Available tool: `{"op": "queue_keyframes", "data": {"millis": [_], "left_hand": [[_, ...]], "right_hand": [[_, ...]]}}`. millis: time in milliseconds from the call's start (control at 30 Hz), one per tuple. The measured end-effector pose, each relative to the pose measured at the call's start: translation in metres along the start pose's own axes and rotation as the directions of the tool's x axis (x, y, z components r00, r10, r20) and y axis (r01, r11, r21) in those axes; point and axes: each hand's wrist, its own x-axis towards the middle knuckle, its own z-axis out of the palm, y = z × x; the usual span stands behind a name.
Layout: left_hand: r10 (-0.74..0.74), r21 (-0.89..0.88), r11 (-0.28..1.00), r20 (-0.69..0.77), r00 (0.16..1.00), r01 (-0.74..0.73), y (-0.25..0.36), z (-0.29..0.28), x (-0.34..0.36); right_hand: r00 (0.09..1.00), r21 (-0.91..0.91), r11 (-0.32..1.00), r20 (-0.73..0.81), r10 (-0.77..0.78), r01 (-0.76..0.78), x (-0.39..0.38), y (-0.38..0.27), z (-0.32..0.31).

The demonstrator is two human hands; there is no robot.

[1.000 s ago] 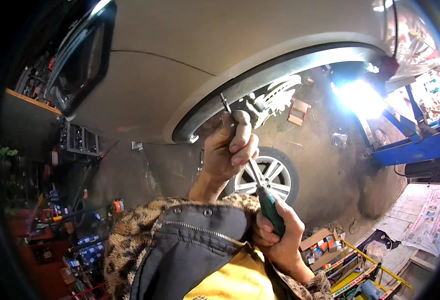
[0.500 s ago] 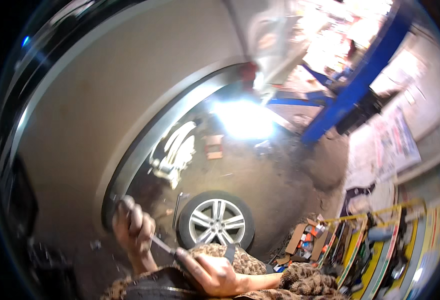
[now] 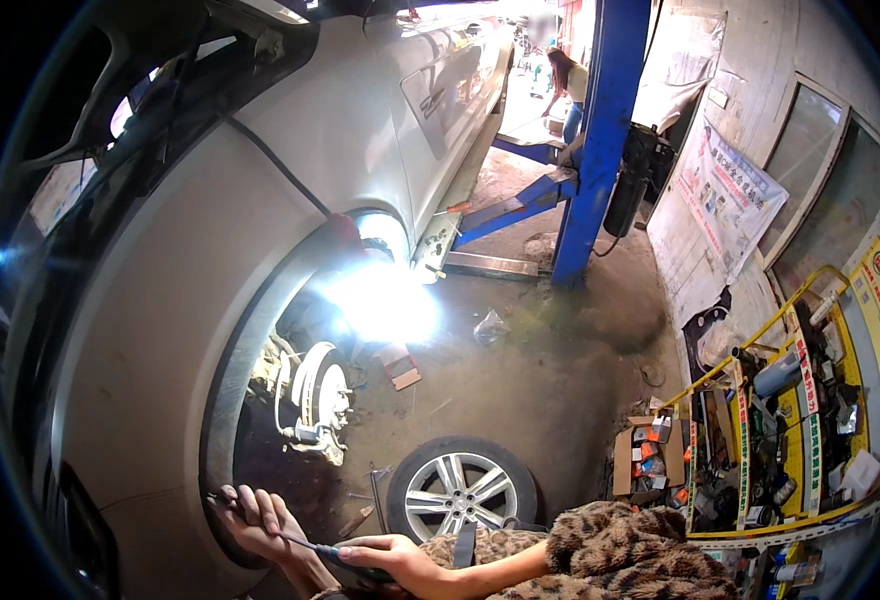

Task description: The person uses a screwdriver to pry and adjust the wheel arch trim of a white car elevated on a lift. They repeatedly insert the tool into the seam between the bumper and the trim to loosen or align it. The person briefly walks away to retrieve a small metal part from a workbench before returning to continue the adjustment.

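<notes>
My right hand [image 3: 400, 562] is closed round the dark teal handle of what looks like a screwdriver [image 3: 326, 549]. Its thin shaft runs left into my left hand [image 3: 260, 522], whose fingers curl round the far end. A small dark bit shows at those fingertips, too small to name. Both hands are low in the picture, beside the pale car's fender [image 3: 150, 400] and wheel arch. Inside the arch the bare brake disc and hub [image 3: 332, 393] are lit by a glaring work lamp [image 3: 388, 305].
A removed wheel [image 3: 460, 495] lies on the floor, a lug wrench [image 3: 378, 500] beside it. A blue lift post [image 3: 600, 150] stands beyond. On the right are a tool rack [image 3: 750, 440] and a box of small parts [image 3: 650, 455]. Another person [image 3: 568, 90] bends in the background.
My view has swung, so the car, disc and lift post show more plainly. Both hands sit lower in the picture, still on the same tool.
</notes>
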Motion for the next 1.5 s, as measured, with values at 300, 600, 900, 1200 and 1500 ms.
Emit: {"op": "queue_keyframes", "data": {"millis": [300, 600, 900, 1200, 1500], "left_hand": [[-0.049, 0.049, 0.997, -0.052, 0.997, 0.051, 0.011, -0.006, 0.009], [0.023, -0.087, 0.996, -0.085, 0.996, -0.030, 0.000, -0.003, 0.005], [-0.017, -0.065, 0.998, -0.054, 0.998, 0.013, 0.006, -0.004, 0.003], [0.037, -0.074, 0.996, -0.249, 0.968, -0.057, 0.010, 0.004, 0.000], [-0.036, -0.158, 0.987, -0.172, 0.984, 0.008, 0.015, 0.013, -0.004]], "right_hand": [[0.385, -0.729, -0.527, 0.681, -0.623, 0.436, -0.038, -0.022, 0.011], [0.615, -0.684, 0.314, 0.248, -0.749, 0.658, -0.011, 0.006, 0.008], [0.990, 0.032, 0.990, 0.035, -0.140, 0.139, -0.007, -0.010, 0.004], [0.509, -0.783, -0.512, 0.619, -0.598, 0.353, -0.012, 0.001, 0.000], [0.698, -0.292, 0.654, 0.077, -0.711, 0.698, -0.006, 0.029, 0.021]]}}
